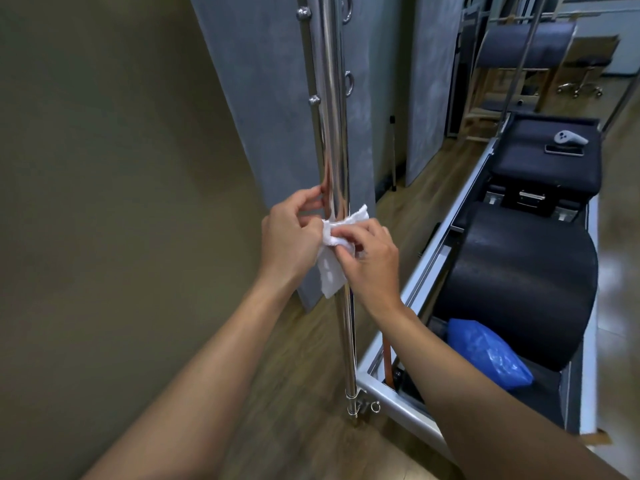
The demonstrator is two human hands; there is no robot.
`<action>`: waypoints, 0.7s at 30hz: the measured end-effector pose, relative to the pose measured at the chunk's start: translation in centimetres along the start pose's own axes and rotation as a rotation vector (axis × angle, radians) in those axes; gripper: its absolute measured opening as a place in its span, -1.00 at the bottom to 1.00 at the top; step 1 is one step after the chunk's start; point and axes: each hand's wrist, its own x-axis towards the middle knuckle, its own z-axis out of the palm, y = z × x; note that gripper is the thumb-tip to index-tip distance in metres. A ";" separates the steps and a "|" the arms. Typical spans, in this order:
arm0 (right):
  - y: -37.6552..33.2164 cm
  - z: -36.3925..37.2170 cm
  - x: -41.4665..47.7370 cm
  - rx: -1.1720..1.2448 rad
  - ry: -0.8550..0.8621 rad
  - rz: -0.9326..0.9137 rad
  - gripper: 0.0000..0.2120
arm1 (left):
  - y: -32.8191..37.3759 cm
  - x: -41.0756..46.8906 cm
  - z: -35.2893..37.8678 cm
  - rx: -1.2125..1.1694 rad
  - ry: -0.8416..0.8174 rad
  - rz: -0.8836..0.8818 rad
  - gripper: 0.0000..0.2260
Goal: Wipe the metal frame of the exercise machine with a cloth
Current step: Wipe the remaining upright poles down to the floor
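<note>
The metal frame [331, 133], how far along was it? asked the first.

Midway at best, the second judged. The grip sat about halfway up the upright tube. The right hand [370, 258] pinched the cloth [333, 271] against the tube, and the left hand [294, 237] curled its fingers at the tube's other side, just above the cloth. Whether the left also held the cloth could not be told.

And what was left?

Probably the stretch below the grip down to the foot, and the pale rail [401, 403] low and to the right of the grip. No streaks showed which parts were done.

What was it all made of?

The tube was round, polished and mirror-bright, with ball knobs [314, 99] and ring eyes [348, 81] above the grip. The cloth was white, soft and nubby, folded over, with a flap hanging below the grip. To the right of the grip lay black padding [519, 271] with a leathery sheen and a crinkled blue plastic bag [488, 355].
</note>
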 end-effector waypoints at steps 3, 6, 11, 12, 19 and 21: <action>0.1 0.2 -0.4 0.079 -0.025 0.148 -0.84 | -0.8 -0.7 -0.3 0.080 -0.073 0.000 -0.61; -1.0 0.2 0.0 0.210 0.012 0.246 -0.86 | -1.8 -1.2 -0.1 0.351 -0.026 0.063 -0.82; -2.2 -0.2 0.2 0.290 0.067 0.265 -0.88 | -1.4 -0.6 1.1 0.356 0.112 0.069 -0.87; -2.0 -0.2 0.0 0.277 0.059 0.274 -0.85 | -1.1 -0.7 1.2 0.309 0.146 0.048 -0.85; -1.2 -0.2 -0.7 0.225 0.063 0.320 -0.84 | -2.4 -0.7 2.2 -0.192 0.233 -0.211 -0.82; -1.5 -0.3 -0.2 0.225 0.080 0.276 -0.88 | -2.6 -1.1 2.5 -0.241 0.238 -0.231 -0.83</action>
